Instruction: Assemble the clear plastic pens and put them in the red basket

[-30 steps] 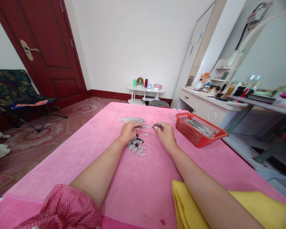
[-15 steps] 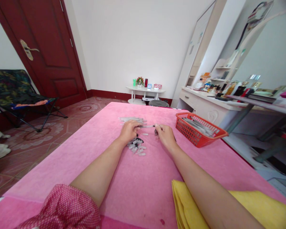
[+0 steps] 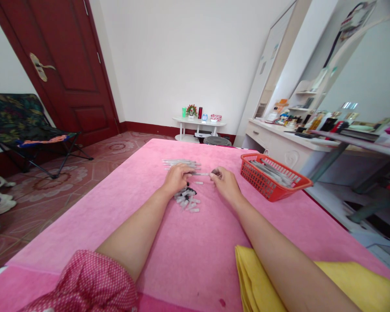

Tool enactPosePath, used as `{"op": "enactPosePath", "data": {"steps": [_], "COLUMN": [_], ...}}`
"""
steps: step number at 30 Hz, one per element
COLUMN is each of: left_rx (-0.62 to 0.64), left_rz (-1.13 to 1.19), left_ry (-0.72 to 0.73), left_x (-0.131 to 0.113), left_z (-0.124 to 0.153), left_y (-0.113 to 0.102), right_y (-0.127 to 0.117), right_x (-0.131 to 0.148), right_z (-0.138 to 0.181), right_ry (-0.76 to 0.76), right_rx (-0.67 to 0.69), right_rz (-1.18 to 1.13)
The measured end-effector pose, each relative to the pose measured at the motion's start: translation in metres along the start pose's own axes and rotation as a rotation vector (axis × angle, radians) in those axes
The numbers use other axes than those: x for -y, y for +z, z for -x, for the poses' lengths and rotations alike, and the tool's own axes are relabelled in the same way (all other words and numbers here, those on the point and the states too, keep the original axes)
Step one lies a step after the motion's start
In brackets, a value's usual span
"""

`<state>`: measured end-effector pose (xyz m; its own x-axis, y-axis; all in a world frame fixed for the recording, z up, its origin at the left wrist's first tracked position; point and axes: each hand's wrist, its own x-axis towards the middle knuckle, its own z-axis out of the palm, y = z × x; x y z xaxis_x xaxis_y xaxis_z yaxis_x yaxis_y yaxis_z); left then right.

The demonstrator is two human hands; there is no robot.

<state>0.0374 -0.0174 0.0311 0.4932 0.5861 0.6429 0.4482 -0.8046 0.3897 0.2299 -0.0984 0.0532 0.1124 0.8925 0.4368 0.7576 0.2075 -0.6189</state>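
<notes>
Near the far edge of the pink surface (image 3: 182,242), a little right of its middle, a thin pale pen (image 3: 202,174) is lying level between two bare hands. The left hand (image 3: 177,177) is pinching the pen's left end, and the right hand (image 3: 225,184) is gripping at its right end. The hands are staying apart from each other, with only the pen spanning the gap. Something small and dark (image 3: 216,171) is showing among the right fingers, too blurred for telling what it is.

Just beyond the left hand, toward the far edge, a row of pale pens (image 3: 182,163) is lying side by side, pointing left and right. On the near side of the same hand, a loose pile of pale caps (image 3: 186,203) is resting on the surface, with black pieces (image 3: 191,190) mixed in. One single cap (image 3: 199,183) is lying apart from the pile, just below the held pen.

Close to the right edge, toward the far right corner, a red basket (image 3: 263,182) is standing upright, holding a bunch of grey pens (image 3: 271,172). By the near right corner, a folded yellow cloth (image 3: 250,277) is lying under the right forearm. Past the left edge, a folding chair (image 3: 16,112) is standing on the floor before a dark red door (image 3: 74,82).
</notes>
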Motion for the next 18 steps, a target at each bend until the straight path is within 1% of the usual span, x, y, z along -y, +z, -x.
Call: {"op": "enactPosePath", "data": {"steps": [4,6,9,11,14,18], "left_rx": [0.001,-0.005,-0.017,-0.025,-0.027,-0.022], "left_rz": [-0.005,-0.010,-0.009,-0.003,0.005,0.014], "left_ry": [0.016,0.019,0.017,0.017,0.016,0.000], "left_x": [-0.0016,-0.0018,-0.0012,-0.0006,-0.0001,-0.0010], "left_z": [0.0002,0.0005,0.0008,0.0007,0.0002,0.0000], "left_y": [-0.0004,-0.0006,-0.0005,-0.0001,0.0004,-0.0003], "right_y": [-0.0027,-0.0028,-0.0006,0.0008,0.0008,-0.0003], "right_x": [0.0038,0.0029,-0.0010,-0.0032,-0.0040,-0.0042], "right_z": [0.0007,0.0000,-0.0014,-0.0018,-0.0016,-0.0026], "right_ry": [0.063,0.069,0.001,-0.018,0.027,0.011], "right_rx": [0.056,0.025,-0.023,0.002,0.052,-0.025], "right_rz": [0.051,0.037,-0.014,-0.037,-0.043,-0.061]}}
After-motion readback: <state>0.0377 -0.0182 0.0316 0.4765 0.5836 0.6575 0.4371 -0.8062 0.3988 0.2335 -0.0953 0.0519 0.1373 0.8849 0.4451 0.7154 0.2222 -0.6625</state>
